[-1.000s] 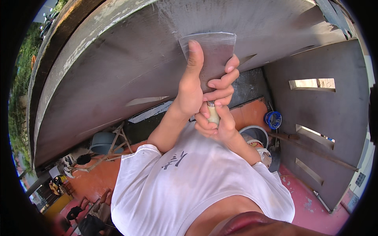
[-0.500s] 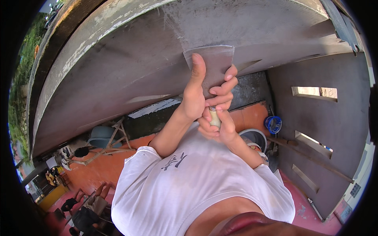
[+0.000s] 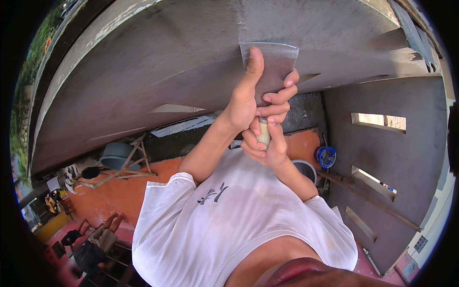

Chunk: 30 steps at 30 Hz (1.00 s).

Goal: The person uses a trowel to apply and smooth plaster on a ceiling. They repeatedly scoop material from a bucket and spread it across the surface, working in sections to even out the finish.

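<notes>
Head view, left hand (image 3: 244, 106) clasping scraper blade (image 3: 275, 67), right (image 3: 276, 149) gripping handle (image 3: 263, 133)

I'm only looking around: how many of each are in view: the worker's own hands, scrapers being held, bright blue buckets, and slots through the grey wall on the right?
Worker's own hands: 2 (left hand, right hand)
Wide-bladed scraper: 1
Bright blue bucket: 1
Slots in the grey right-hand wall: 3
Total: 7
</notes>
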Each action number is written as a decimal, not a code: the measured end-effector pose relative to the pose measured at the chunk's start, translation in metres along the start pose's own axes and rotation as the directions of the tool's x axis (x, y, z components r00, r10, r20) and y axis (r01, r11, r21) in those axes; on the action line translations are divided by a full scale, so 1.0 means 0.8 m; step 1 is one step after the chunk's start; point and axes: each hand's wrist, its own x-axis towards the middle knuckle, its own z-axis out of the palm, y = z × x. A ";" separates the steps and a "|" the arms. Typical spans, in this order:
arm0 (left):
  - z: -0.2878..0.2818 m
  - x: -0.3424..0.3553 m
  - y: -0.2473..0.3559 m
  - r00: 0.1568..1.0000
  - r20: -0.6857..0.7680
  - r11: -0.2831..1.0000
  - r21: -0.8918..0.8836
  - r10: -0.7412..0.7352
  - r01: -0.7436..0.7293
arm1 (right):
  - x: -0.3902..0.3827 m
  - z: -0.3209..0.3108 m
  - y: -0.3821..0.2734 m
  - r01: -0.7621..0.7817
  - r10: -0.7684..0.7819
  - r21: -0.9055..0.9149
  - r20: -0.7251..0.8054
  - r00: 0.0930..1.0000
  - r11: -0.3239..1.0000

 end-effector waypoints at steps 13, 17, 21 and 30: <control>0.014 -0.005 0.013 0.999 -0.010 0.993 0.115 0.030 -0.029 | 0.007 0.011 0.005 0.037 -0.037 0.011 0.018 0.999 0.999; 0.039 0.006 0.041 0.995 0.083 0.988 0.139 0.057 -0.068 | 0.020 0.028 -0.023 0.109 -0.104 -0.041 0.102 0.989 0.993; 0.029 0.010 0.023 0.998 0.062 0.995 0.098 0.021 -0.027 | 0.006 0.020 -0.018 0.088 -0.088 -0.007 0.042 0.995 0.996; 0.048 0.013 0.043 0.994 0.087 0.997 0.039 0.064 -0.068 | 0.011 0.040 -0.037 0.055 -0.050 -0.089 0.053 0.997 0.995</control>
